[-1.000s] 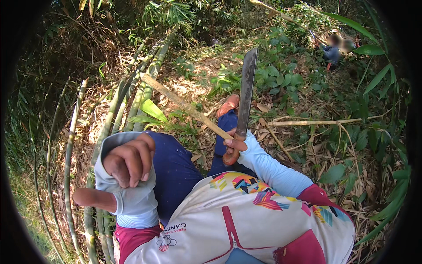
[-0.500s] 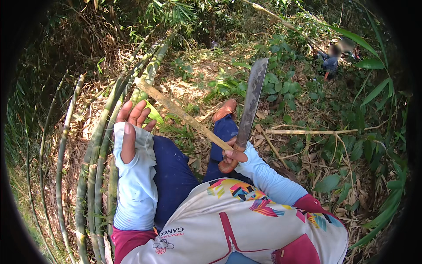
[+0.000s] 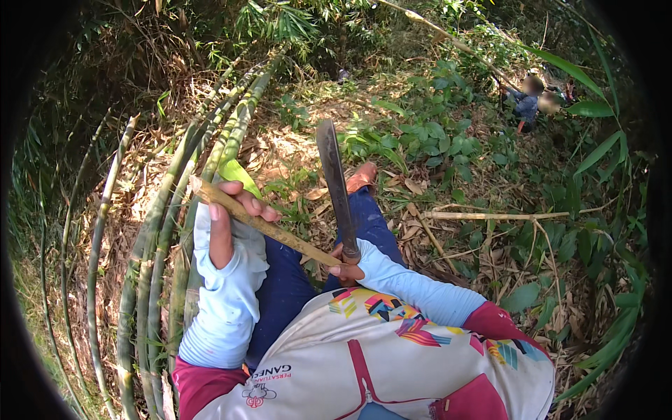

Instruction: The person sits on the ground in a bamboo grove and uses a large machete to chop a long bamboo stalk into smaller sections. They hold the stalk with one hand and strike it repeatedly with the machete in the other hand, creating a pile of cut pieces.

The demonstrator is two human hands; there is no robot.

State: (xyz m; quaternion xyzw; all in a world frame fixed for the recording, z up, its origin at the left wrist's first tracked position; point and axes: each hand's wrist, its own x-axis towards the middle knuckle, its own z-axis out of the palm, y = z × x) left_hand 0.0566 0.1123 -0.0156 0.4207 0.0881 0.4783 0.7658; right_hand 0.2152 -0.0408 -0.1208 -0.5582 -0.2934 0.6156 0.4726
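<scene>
My left hand [image 3: 221,234] is closed loosely around a pale yellowish-brown stick [image 3: 297,244] near its far-left end, thumb on the near side and fingers beyond it. The stick slants down to the right, and its other end is held in my right hand [image 3: 346,271]. That same hand also grips the handle of a machete [image 3: 334,175], whose long dark blade points up and away from me. Most of the handle is hidden by my fingers. Both hands are above my blue-trousered legs [image 3: 371,224].
Several long green bamboo stalks [image 3: 159,245] lean at my left. Dry leaves cover the ground, with leafy plants [image 3: 434,133] ahead. A thin dry branch [image 3: 497,215] lies to the right. Farther off at the upper right is a person [image 3: 525,105] in blue.
My right hand has moved left and slightly nearer with the machete and stick; the blade has swung left. My left hand, open before, has moved right and closed on the stick.
</scene>
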